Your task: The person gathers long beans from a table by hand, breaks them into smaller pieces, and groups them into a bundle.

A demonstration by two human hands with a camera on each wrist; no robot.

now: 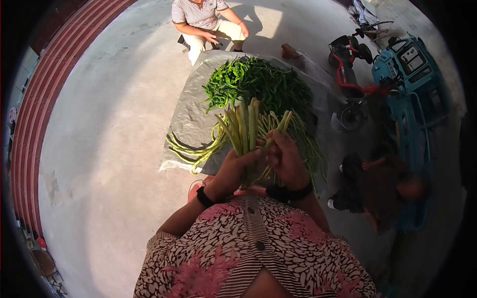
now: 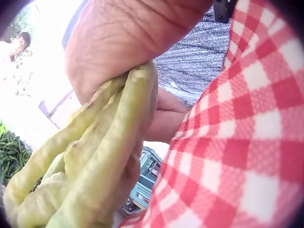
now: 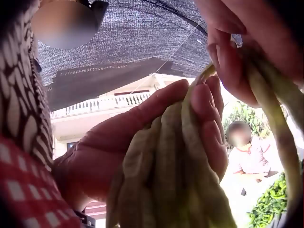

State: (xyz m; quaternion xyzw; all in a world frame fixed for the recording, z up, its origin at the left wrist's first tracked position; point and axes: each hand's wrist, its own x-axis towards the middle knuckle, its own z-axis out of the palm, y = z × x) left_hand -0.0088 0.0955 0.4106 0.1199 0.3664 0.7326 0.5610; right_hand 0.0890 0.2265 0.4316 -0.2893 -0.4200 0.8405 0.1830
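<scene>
Two hands are raised close together in front of the chest, above a grey sheet [image 1: 191, 119] spread on the ground. A bundle of long green beans [image 1: 243, 130] is gripped upright by the left hand [image 1: 232, 171], the fingers [image 3: 209, 118] curled tightly round its lower part — only the upper ends fan out clearly in the head view. A smaller bunch of beans [image 1: 278, 130] is pinched by the right hand [image 1: 285, 161], just beside the bundle; its fingers are folded round the stems, though the contact itself is hidden behind the knuckles. In the left wrist view the pods are shown blurred and pale, cut off at the lower edge. On the sheet a dark green heap of peppers [image 1: 258, 82] and loose beans [image 1: 196, 149] are seen — partly covered by the hands. A crouching person [image 1: 203, 22] is cut off at the top edge.
</scene>
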